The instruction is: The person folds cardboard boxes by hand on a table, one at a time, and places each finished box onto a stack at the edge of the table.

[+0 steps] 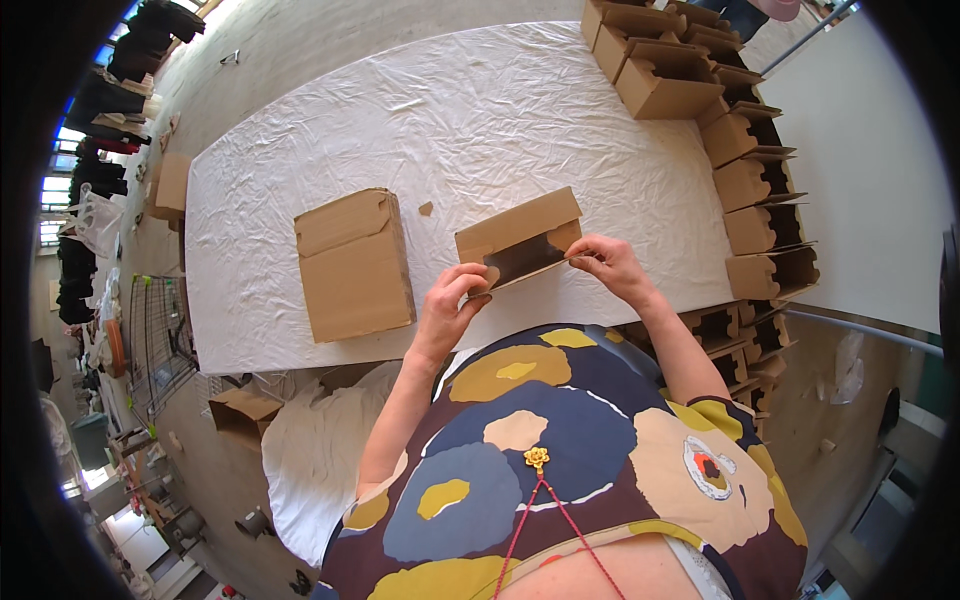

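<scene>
A small brown cardboard box (pixel 518 228) stands at the near edge of the white cloth-covered table (pixel 430 110), its dark inside showing through the open side that faces me. My left hand (pixel 452 300) pinches the box's left end by its side flap. At the opposite end, my right hand (pixel 608 266) grips the near right corner between thumb and fingertips. To the left lies a flat stack of folded cardboard (pixel 355 265). Between the stack and the box is a small torn scrap of cardboard (pixel 426 209).
Folded open boxes (pixel 750 183) line the table's right edge, with more piled at the far right corner (pixel 665 85). A wire rack (pixel 160 340) stands left of the table, and an open carton (pixel 243 415) sits below its near left corner. Dark clothes hang along the left wall.
</scene>
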A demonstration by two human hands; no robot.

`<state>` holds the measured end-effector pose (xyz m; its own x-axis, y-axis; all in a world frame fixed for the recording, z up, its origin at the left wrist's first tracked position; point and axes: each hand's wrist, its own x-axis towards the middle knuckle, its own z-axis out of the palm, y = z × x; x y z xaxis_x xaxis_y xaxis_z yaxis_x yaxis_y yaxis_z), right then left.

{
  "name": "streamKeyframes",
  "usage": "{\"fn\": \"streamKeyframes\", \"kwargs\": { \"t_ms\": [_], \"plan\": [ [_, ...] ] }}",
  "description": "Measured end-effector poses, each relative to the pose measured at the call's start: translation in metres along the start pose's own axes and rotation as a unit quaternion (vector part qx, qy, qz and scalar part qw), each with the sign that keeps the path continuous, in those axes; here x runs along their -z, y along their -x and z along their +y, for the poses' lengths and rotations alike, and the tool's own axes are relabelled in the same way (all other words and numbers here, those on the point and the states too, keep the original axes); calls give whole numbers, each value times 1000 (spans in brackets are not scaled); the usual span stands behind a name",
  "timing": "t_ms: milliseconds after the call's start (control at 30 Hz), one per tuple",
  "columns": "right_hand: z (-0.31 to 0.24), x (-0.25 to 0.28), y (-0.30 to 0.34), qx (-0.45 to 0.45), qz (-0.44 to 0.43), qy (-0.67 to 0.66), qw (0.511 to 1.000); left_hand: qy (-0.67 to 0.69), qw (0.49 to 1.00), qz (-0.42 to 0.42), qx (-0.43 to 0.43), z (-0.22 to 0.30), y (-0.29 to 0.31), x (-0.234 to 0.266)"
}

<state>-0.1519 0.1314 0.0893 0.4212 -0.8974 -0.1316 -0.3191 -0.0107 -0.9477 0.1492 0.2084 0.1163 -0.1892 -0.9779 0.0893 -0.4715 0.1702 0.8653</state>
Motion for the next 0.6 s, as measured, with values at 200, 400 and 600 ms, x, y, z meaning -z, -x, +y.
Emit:
{"fn": "streamKeyframes", "kwargs": {
  "t_ms": [200,400,600],
  "plan": [
    [-5,-3,-5,-36,23,38,998,-21,999,17,-27,-6,-10,-3],
    [-17,-26,-8,-21,157,76,985,60,990,102,77,-14,-16,-14],
    [-23,-30,-8,65,224,282,931,49,984,120,120,-17,-17,-12]
  ]
}}
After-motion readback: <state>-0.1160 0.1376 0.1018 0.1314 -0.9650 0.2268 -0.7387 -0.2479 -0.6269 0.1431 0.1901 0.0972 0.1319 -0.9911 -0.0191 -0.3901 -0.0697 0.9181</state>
